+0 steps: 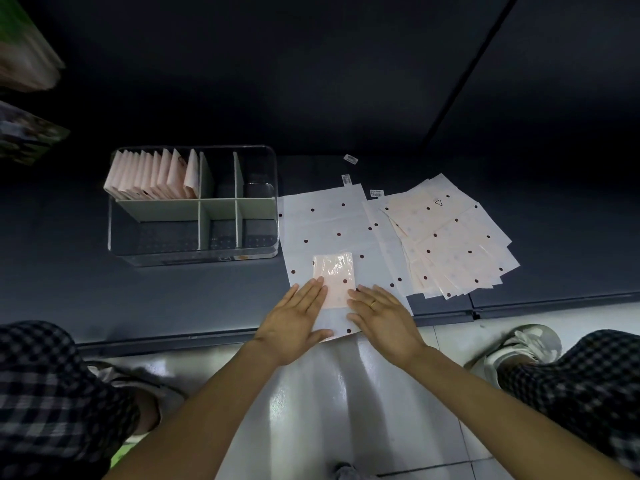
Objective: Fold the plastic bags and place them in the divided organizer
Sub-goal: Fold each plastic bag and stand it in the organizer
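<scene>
A small folded pink plastic bag (335, 277) lies on a flat white dotted bag (322, 223) at the dark platform's front edge. My left hand (297, 315) lies flat with straight fingers, its fingertips on the folded bag's left edge. My right hand (382, 315), wearing a ring, lies flat beside the bag's right edge. The clear divided organizer (117, 233) stands to the left; its back left compartment holds several folded pink bags (152, 176) standing upright.
A fanned pile of flat dotted bags (450, 244) lies to the right. Small labels (350, 159) lie behind them. My knees in checked trousers (52, 393) and shoes (519, 344) flank the tiled floor (346, 393) below the platform edge.
</scene>
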Tool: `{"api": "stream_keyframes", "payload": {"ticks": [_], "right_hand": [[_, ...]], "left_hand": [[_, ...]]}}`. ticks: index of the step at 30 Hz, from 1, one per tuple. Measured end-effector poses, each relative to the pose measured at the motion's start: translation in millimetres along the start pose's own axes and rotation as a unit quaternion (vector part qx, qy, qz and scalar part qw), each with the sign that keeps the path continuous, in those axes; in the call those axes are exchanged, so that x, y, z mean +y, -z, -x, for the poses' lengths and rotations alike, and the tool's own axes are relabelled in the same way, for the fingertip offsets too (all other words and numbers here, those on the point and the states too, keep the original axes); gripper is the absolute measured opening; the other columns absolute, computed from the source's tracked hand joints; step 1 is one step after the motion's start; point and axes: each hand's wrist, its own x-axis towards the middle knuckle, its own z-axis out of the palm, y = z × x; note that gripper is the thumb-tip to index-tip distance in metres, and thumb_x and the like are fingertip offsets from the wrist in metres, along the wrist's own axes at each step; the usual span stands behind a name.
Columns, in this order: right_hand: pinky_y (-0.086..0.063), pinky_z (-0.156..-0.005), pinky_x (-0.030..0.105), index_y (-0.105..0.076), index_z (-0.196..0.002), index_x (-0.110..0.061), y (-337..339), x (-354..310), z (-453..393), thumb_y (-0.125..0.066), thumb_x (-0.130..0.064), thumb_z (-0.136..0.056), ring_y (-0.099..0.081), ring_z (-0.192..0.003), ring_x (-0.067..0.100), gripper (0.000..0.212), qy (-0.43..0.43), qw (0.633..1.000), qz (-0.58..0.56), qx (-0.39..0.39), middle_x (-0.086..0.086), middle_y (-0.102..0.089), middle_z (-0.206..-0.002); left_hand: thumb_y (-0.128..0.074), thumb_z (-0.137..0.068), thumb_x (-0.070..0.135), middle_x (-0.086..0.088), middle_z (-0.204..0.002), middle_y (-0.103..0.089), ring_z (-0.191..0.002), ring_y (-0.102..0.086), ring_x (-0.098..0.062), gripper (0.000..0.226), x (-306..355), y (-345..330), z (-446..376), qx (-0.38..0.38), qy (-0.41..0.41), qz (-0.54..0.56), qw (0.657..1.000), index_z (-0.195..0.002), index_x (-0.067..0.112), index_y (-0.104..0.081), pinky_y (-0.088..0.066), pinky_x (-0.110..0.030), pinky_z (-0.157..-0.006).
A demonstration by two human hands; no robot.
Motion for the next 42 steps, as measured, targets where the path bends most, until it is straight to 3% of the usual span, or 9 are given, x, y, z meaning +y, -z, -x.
{"api": "stream_keyframes", "payload": {"ticks": [10,16,19,23,27,30,33,36,42], "right_hand": [[-0.049,-0.053,0.019,-0.067,-0.056,-0.014,6,7,-31,-0.083,0.002,-0.035,-0.062,-0.055,0.014,0.031,0.084,0.991,0.083,-0.061,-0.001,-0.068,-0.066],[-0.039,-0.036,0.021,-0.060,-0.059,-0.012,39,11,-59,-0.083,-0.005,-0.056,-0.048,-0.039,0.018,0.024,0.054,0.997,0.010,-0.048,-0.001,-0.050,-0.045],[-0.042,-0.044,0.030,-0.057,-0.085,-0.010,68,16,-79,-0.064,-0.011,-0.086,-0.050,-0.047,0.026,0.008,-0.012,0.993,-0.111,-0.046,0.005,-0.058,-0.059],[-0.042,-0.055,0.035,-0.047,-0.092,-0.029,105,13,-112,-0.046,-0.025,-0.096,-0.052,-0.059,0.019,0.006,-0.088,0.953,-0.273,-0.095,-0.003,-0.062,-0.071],[-0.052,-0.067,0.023,-0.054,-0.110,-0.038,125,-10,-154,-0.061,-0.035,-0.087,-0.062,-0.079,0.005,0.025,-0.112,0.941,-0.286,-0.144,-0.020,-0.065,-0.091],[-0.053,-0.069,0.025,-0.065,-0.096,-0.026,123,-31,-186,-0.064,-0.027,-0.087,-0.065,-0.074,0.007,0.009,-0.103,0.946,-0.271,-0.146,-0.012,-0.068,-0.081],[-0.058,-0.070,0.029,-0.067,-0.106,-0.014,114,-44,-220,-0.061,-0.021,-0.090,-0.069,-0.071,0.009,0.018,-0.143,0.933,-0.299,-0.138,0.000,-0.071,-0.094],[-0.055,-0.058,0.017,-0.061,-0.117,-0.008,105,-52,-255,-0.058,-0.013,-0.092,-0.070,-0.065,0.011,0.026,-0.211,0.882,-0.403,-0.124,0.002,-0.069,-0.091],[-0.055,-0.053,0.017,-0.060,-0.112,-0.003,76,-80,-308,-0.056,-0.008,-0.092,-0.068,-0.057,0.012,0.021,-0.269,0.836,-0.454,-0.152,0.006,-0.068,-0.082]], "left_hand": [[-0.027,-0.099,0.049,0.002,-0.159,0.005,-0.145,0.006,-0.008,0.066,-1,10,-4,0.013,0.017,0.063,0.998,-0.152,0.017,-0.004,0.010,-0.026,-0.116],[-0.058,-0.091,0.037,0.007,-0.145,-0.042,-0.140,-0.024,-0.011,0.050,-6,36,-11,0.123,0.077,0.199,0.969,-0.138,0.024,-0.045,-0.008,-0.025,-0.114],[-0.070,-0.081,0.018,-0.002,-0.101,-0.068,-0.103,-0.059,-0.021,0.021,-14,68,-19,0.165,0.138,0.370,0.904,-0.101,0.015,-0.068,-0.042,-0.029,-0.084],[-0.069,-0.078,0.007,0.014,-0.070,-0.063,-0.064,-0.056,0.001,0.020,-37,112,-15,0.132,0.114,0.472,0.864,-0.078,0.026,-0.064,-0.042,-0.021,-0.059],[-0.072,-0.078,0.014,0.009,-0.080,-0.066,-0.076,-0.063,-0.014,0.022,-73,156,-9,0.109,0.101,0.422,0.894,-0.080,0.033,-0.062,-0.050,-0.029,-0.068],[-0.074,-0.078,0.022,0.013,-0.075,-0.062,-0.079,-0.062,-0.016,0.019,-100,180,-4,0.148,0.098,0.347,0.921,-0.075,0.034,-0.059,-0.047,-0.031,-0.067],[-0.061,-0.087,0.036,0.004,-0.110,-0.063,-0.109,-0.051,-0.022,0.026,-133,189,2,0.218,0.167,0.125,0.953,-0.112,0.029,-0.060,-0.039,-0.035,-0.082],[-0.047,-0.093,0.045,-0.005,-0.138,-0.041,-0.126,-0.032,-0.027,0.049,-165,177,7,0.169,0.256,-0.011,0.952,-0.139,0.028,-0.041,-0.030,-0.039,-0.096],[-0.040,-0.096,0.042,-0.003,-0.130,-0.050,-0.117,-0.035,-0.026,0.038,-188,153,11,0.157,0.291,-0.017,0.944,-0.123,0.023,-0.058,-0.027,-0.038,-0.091]]}}
